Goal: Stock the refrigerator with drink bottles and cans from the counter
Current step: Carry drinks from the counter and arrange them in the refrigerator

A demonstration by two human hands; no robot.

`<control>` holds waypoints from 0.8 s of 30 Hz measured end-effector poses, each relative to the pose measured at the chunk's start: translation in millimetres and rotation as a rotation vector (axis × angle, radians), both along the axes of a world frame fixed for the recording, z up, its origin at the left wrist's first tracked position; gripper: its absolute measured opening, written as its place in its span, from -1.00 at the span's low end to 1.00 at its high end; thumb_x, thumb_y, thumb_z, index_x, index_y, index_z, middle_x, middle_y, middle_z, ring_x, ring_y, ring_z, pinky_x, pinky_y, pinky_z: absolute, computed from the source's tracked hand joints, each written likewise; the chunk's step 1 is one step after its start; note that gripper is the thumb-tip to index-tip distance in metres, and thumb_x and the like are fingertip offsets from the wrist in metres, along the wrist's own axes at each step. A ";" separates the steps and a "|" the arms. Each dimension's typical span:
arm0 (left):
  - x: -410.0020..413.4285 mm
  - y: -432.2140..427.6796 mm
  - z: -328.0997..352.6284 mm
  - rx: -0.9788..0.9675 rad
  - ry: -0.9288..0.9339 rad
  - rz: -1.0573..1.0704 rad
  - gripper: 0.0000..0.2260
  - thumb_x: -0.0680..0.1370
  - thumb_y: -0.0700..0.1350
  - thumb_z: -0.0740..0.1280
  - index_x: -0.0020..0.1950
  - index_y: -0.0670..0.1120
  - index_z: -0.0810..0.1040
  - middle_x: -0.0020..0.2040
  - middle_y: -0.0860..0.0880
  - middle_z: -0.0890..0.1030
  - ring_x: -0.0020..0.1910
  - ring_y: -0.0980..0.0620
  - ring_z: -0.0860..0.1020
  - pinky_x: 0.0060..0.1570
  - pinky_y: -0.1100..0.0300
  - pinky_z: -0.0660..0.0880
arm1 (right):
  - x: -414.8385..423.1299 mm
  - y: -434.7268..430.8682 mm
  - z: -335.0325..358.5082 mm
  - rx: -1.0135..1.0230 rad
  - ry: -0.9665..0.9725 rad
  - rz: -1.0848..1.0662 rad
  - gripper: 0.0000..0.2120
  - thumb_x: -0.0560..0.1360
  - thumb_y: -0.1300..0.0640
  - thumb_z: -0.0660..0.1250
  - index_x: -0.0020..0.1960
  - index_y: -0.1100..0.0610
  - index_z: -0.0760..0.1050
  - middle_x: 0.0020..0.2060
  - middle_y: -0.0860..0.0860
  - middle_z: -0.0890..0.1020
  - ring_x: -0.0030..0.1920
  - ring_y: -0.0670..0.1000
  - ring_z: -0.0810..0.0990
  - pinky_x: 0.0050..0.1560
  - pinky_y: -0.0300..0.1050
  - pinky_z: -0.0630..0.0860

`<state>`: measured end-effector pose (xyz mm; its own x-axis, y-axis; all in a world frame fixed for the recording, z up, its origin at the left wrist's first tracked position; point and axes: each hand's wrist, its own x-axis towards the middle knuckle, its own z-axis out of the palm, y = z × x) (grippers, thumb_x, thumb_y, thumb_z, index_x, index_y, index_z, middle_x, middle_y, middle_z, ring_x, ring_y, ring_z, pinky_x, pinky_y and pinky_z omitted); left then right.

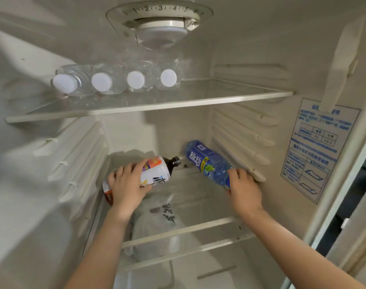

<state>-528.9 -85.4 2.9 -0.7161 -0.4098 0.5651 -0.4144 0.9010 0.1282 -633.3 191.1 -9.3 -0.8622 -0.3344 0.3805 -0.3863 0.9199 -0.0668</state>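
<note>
Both my hands reach into the open refrigerator above its lower glass shelf [215,223]. My left hand [126,185] grips a white-labelled bottle with a dark cap [159,170], held on its side with the cap pointing to the back right. My right hand [243,189] holds the near end of a blue drink bottle [207,160], which lies slanted along the right wall with its far end toward the back. Several clear water bottles with white caps [115,80] lie side by side on the upper shelf, caps facing me.
The upper glass shelf [230,98] has bare room to the right of the water bottles. A white plastic bag [157,224] shows beneath the lower shelf. A thermostat dial [159,17] sits on the ceiling, and a blue instruction sticker [315,147] is on the right wall.
</note>
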 end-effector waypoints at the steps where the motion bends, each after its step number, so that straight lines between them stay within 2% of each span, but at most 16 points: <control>1: 2.7 2.6 0.2 0.066 0.077 -0.020 -0.29 0.30 0.07 0.52 0.42 0.14 0.37 0.16 0.01 0.54 0.14 -0.11 0.46 0.13 0.00 0.25 | -0.2 -1.1 0.3 -0.019 -0.008 0.017 -0.61 0.50 0.19 0.28 0.30 0.11 0.29 0.18 0.08 0.41 0.12 0.15 0.50 -0.08 -0.04 0.45; 3: 7.8 7.7 4.8 0.347 0.240 -0.140 -0.28 0.28 0.07 0.52 0.41 0.14 0.36 0.18 0.02 0.55 0.17 -0.11 0.49 0.20 -0.06 0.36 | 0.3 -2.8 0.3 -0.055 -0.009 0.058 -0.63 0.49 0.25 0.27 0.27 0.12 0.32 0.16 0.09 0.40 0.04 0.18 0.52 -0.14 -0.01 0.44; 5: 12.9 13.7 11.1 0.713 0.428 -0.403 -0.34 0.29 0.01 0.49 0.36 0.19 0.37 0.20 0.08 0.56 0.19 -0.02 0.53 0.22 -0.12 0.44 | 2.1 -3.7 -0.5 -0.114 0.003 0.126 -0.67 0.45 0.26 0.29 0.21 0.14 0.39 0.12 0.12 0.43 0.00 0.22 0.51 -0.13 0.01 0.42; 7: 17.5 19.8 14.2 0.878 0.549 -0.550 -0.42 0.33 -0.11 0.47 0.32 0.12 0.41 0.18 0.04 0.60 0.17 -0.02 0.57 0.20 -0.16 0.48 | 7.9 -5.7 -0.3 -0.215 0.019 0.243 -0.71 0.39 0.27 0.35 0.11 0.18 0.49 0.04 0.14 0.49 -0.02 0.25 0.51 -0.10 0.02 0.43; 9: 21.4 22.5 11.6 0.939 0.601 -0.561 -0.45 0.37 -0.16 0.46 0.34 -0.02 0.40 0.19 -0.06 0.59 0.18 -0.08 0.57 0.21 -0.21 0.46 | 18.0 -10.2 2.7 -0.331 0.069 0.380 -0.74 0.29 0.31 0.44 -0.02 0.22 0.55 -0.08 0.16 0.54 -0.12 0.26 0.55 -0.16 -0.01 0.47; 12: 27.9 19.4 3.4 1.010 0.664 -0.503 -0.44 0.40 -0.20 0.46 0.35 -0.09 0.34 0.19 -0.04 0.58 0.17 0.01 0.57 0.21 -0.13 0.49 | 33.6 -20.0 23.4 -0.475 0.216 0.487 -0.71 0.20 0.30 0.54 -0.10 0.23 0.57 -0.19 0.12 0.56 -0.23 0.20 0.59 -0.26 -0.13 0.47; 14: 31.1 14.5 -1.6 1.020 0.704 -0.462 -0.45 0.44 -0.32 0.43 0.36 -0.15 0.28 0.18 -0.04 0.56 0.10 0.16 0.58 0.18 0.01 0.53 | 38.5 -26.1 47.6 -0.555 0.333 0.498 -0.75 0.23 0.23 0.52 -0.13 0.23 0.57 -0.25 0.11 0.56 -0.28 0.15 0.59 -0.29 -0.13 0.46; 16: 34.0 10.9 -3.0 0.998 0.705 -0.440 -0.39 0.46 -0.42 0.37 0.41 -0.20 0.16 0.19 -0.04 0.52 0.05 0.29 0.56 0.09 0.26 0.53 | 38.8 -30.2 74.2 -0.637 0.387 0.501 -0.78 0.29 0.10 0.41 -0.14 0.22 0.55 -0.28 0.09 0.56 -0.28 0.10 0.55 -0.27 -0.09 0.44; 19: 37.4 6.9 -1.5 0.995 0.646 -0.430 -0.30 0.46 -0.39 0.39 0.41 -0.05 0.05 0.17 0.10 0.47 0.05 0.37 0.53 -0.05 0.45 0.49 | 34.1 -37.5 108.4 -0.757 0.323 0.457 -0.77 0.31 0.06 0.38 -0.12 0.17 0.52 -0.25 0.06 0.58 -0.23 0.05 0.51 -0.21 -0.09 0.41; 22: 37.8 5.0 0.9 0.999 0.593 -0.414 -0.32 0.42 -0.34 0.46 0.30 0.02 0.09 0.14 0.10 0.48 0.01 0.41 0.53 -0.13 0.44 0.49 | 24.8 -48.3 128.0 -0.839 0.260 0.402 -0.81 0.32 0.12 0.41 -0.10 0.15 0.52 -0.23 0.03 0.61 -0.22 0.06 0.52 -0.19 -0.13 0.39; 24: 38.0 8.1 2.5 0.993 0.583 -0.397 -0.25 0.33 -0.28 0.54 0.30 0.00 0.11 0.16 0.10 0.45 0.04 0.38 0.52 -0.10 0.45 0.48 | 16.1 -57.0 134.8 -0.860 0.202 0.371 -0.83 0.35 0.09 0.39 -0.09 0.12 0.52 -0.22 0.01 0.61 -0.20 0.05 0.52 -0.18 -0.17 0.36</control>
<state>-490.8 -77.3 5.4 -0.6332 -0.6571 0.4090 0.2178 0.3559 0.9088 -617.2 134.1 125.5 -0.6486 -0.1096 0.7532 -0.7216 0.4032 -0.5628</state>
